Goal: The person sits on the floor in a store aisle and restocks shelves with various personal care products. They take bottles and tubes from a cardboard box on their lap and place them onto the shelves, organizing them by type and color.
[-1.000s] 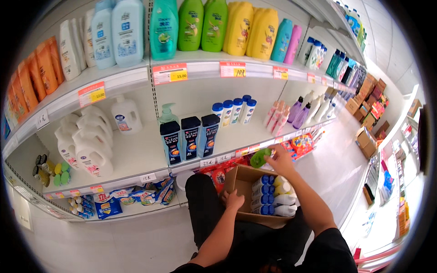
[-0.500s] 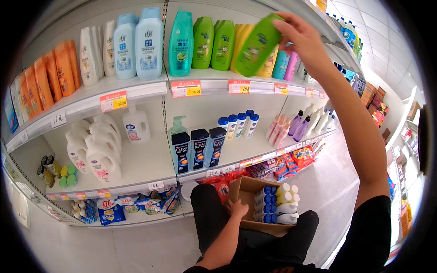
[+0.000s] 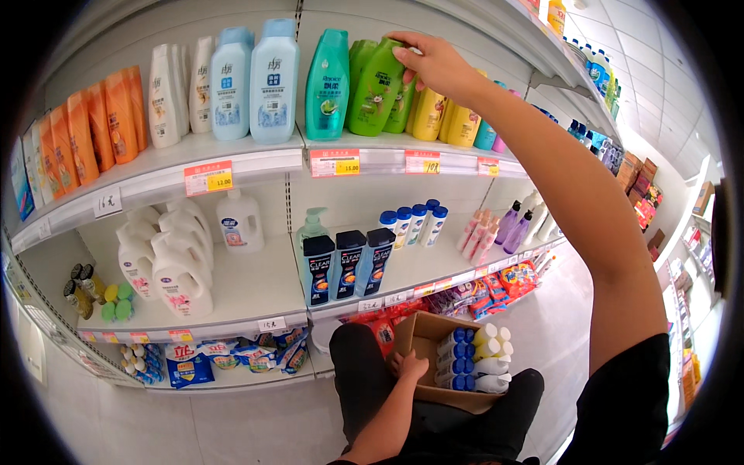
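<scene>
1. Grasps green shampoo bottle (image 3: 373,93) in right hand (image 3: 436,66), pinching the top end between thumb and fingers; spread just wide enough to span the cap, leaving the body below uncovered.
2. Has that bottle at the front of upper shelf (image 3: 382,162), right beside teal shampoo bottle (image 3: 328,87), overlapping matching green bottles (image 3: 401,110) behind; tips it slightly, top toward the right. Can't tell whether it sits flat on its base.
3. Curls left hand (image 3: 409,366) at the left side of cardboard box (image 3: 457,399), with fingers bent onto the rim; hard to tell how firm.
4. Props box between legs in black trousers (image 3: 358,368). Packed inside: blue-capped bottles (image 3: 459,360) in a row, with yellow bottles (image 3: 488,349) and white bottles (image 3: 492,384) to their right.
5. On grasped bottle: smooth, glossy plastic, flattened oval body, printed front. On box: plain brown matte board, straight-edged, top folded out of the way.
6. Along same shelf, rightward: rounded yellow shampoo bottles (image 3: 463,118). Leftward: tall pale-blue bottles (image 3: 273,89) with squarish shoulders, then tapering orange bottles (image 3: 121,120).
7. One shelf down: three angular dark-blue bottles (image 3: 347,267), plus bulky white jugs (image 3: 182,275) with moulded handles.
</scene>
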Available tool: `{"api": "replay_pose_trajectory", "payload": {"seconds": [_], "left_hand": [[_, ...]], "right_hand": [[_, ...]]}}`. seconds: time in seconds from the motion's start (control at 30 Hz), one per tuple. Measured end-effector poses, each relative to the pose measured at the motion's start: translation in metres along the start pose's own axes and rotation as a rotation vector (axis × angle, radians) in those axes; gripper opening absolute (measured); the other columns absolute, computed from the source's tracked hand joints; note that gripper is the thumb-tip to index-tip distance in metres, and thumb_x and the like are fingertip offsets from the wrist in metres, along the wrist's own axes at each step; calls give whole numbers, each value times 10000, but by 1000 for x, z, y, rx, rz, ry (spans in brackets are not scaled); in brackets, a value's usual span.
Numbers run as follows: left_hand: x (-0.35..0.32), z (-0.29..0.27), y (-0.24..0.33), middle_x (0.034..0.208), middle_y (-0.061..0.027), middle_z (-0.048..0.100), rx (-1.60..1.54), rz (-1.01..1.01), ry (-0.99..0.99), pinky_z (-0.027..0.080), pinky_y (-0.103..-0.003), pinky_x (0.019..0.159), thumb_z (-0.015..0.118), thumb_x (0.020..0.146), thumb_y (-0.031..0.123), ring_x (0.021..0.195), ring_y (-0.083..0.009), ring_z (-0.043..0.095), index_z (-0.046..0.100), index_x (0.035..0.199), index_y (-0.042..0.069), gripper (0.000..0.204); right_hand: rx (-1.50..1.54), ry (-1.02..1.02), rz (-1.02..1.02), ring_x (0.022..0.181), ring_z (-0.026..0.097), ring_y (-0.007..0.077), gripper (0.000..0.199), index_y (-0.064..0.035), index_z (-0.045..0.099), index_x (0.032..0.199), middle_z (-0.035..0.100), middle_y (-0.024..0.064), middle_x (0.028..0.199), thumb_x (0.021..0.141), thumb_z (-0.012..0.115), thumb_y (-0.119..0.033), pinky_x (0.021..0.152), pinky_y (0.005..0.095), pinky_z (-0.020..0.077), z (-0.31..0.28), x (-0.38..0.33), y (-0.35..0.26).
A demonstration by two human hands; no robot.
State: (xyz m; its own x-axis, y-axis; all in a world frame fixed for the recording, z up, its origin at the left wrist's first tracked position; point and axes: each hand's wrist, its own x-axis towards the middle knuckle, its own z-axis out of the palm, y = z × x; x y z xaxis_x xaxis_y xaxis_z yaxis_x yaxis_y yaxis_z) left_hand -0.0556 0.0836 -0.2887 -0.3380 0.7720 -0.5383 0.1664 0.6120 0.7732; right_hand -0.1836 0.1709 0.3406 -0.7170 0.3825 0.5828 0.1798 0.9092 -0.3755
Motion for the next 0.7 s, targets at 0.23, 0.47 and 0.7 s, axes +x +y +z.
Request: {"api": "replay_pose_trajectory", "payload": {"seconds": [0.23,0.47,0.7], "left_hand": [[-4,2,-1,1675,-168,82,9,29,29,129,-580,1228,618,829,364,1527,-443,79,487,1511,263,702],[-9,-2,1,1674,-170,71,-54,35,37,182,-606,1207,626,830,374,1514,-462,92,521,1487,262,675],[-9,-17,4,1651,-262,109,12,99,76,129,-551,1236,642,830,420,1512,-481,93,520,1491,221,701]], "right_hand": [[-343,274,-218,1088,642,365,579,-96,525,1438,605,192,1242,907,706,-239,921,434,529,39,11,16],[-252,423,-228,1042,638,399,617,-23,467,1415,453,250,1370,871,705,-188,918,445,525,58,-16,15],[34,539,-177,794,615,246,414,2,514,1272,533,179,1239,888,649,-70,732,363,513,98,-177,40]]}}
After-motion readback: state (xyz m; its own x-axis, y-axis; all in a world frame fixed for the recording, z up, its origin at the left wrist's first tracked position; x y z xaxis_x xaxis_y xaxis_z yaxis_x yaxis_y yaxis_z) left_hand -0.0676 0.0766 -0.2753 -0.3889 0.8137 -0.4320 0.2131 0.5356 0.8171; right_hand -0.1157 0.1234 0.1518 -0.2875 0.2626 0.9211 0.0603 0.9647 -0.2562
